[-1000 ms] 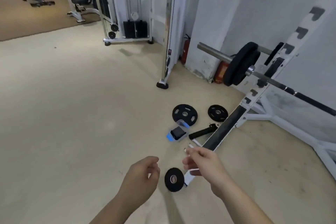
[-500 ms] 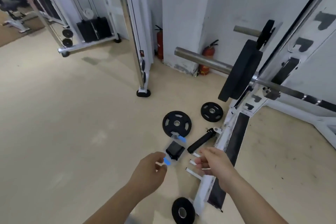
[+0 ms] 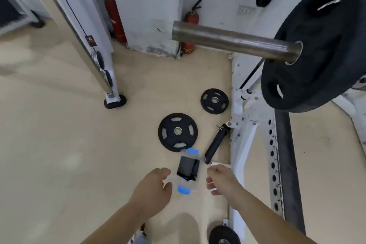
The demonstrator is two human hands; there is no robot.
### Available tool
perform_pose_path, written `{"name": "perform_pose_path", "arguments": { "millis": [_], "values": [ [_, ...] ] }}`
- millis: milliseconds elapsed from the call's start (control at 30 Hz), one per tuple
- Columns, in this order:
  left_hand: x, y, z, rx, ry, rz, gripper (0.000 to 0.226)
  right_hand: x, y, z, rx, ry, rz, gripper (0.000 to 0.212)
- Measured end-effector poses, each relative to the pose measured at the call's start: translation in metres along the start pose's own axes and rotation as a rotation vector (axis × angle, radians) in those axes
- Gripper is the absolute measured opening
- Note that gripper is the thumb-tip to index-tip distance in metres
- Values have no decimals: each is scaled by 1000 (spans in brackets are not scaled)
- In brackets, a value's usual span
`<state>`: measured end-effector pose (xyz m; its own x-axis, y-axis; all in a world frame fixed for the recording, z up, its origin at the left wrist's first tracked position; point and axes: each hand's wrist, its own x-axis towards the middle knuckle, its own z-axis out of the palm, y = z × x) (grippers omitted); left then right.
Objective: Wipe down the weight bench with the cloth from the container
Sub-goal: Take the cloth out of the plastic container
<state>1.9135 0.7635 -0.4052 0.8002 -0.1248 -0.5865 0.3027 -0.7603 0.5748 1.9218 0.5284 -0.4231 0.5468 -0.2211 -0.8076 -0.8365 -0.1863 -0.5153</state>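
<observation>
We are reaching down with both hands toward a small clear container (image 3: 187, 172) on the floor. It sits right between our hands. Our left hand (image 3: 152, 188) is just beside it on one side, fingers spread wide and curled a little, holding nothing. Our right hand (image 3: 221, 181) is just beside it on the other side, also loosely spread with nothing in it. We cannot tell if any finger touches the box yet.

Inside the box lies a dark cloth (image 3: 187, 167), folded up. The box has blue clips (image 3: 183, 190) at the end near our hands and at the far end.

We think the box is light and a bit slippery, since it looks like thin plastic. It should be stiff, so we can hold it by its two long sides. The cloth looks soft and floppy. It will not break. We can pinch it anywhere, best at the top fold.

Past our hands lie two round black weight plates (image 3: 177, 131). The white bench frame (image 3: 240, 144) stands just off to the side of our right hand.
</observation>
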Motion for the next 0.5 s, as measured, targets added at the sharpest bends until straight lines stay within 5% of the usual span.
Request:
{"name": "perform_pose_path", "arguments": {
  "millis": [500],
  "values": [
    [300,-157,222,325,-205,225,33,381,210,137,61,153,85,29]
  ]
}}
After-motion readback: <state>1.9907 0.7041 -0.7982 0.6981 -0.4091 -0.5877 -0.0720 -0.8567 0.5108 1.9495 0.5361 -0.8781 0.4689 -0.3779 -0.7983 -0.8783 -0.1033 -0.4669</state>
